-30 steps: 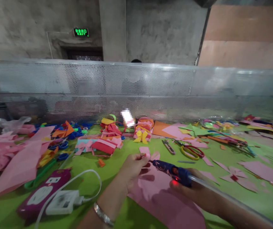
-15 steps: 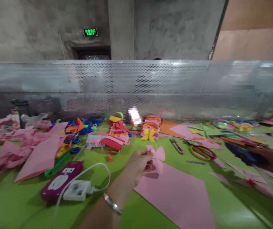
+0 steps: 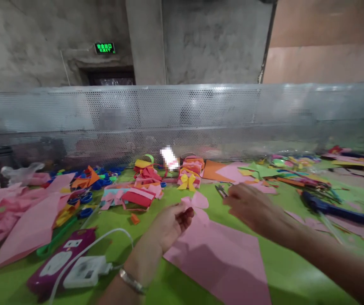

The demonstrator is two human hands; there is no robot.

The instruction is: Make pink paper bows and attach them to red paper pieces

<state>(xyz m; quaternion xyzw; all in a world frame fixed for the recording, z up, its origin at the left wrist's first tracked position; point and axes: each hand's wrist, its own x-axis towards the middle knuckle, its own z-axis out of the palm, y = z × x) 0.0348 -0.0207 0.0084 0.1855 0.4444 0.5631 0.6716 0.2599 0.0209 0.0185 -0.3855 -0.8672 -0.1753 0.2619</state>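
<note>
In the head view, we see two arms reaching in over the green table point(image 3: 169, 288). Our left hand point(image 3: 173, 222) comes from the near side with its fingers bent, and it pinches one pink paper flower point(image 3: 200, 201). The flower is in the middle, above the far edge of one big pink sheet point(image 3: 223, 254). We wear one shiny bracelet point(image 3: 131, 281) on the left wrist. Our right hand point(image 3: 251, 207) comes in from the near right, with its wrist bent and its fingers curled down. We cannot tell if it holds anything. Its fingertips look near one cutter point(image 3: 220, 190). We count one blue glue gun point(image 3: 337, 209) on the right, one yellow bow point(image 3: 187, 182) far in the middle, and one purple case point(image 3: 62, 260) and one white box point(image 3: 85, 271) near left.
</note>
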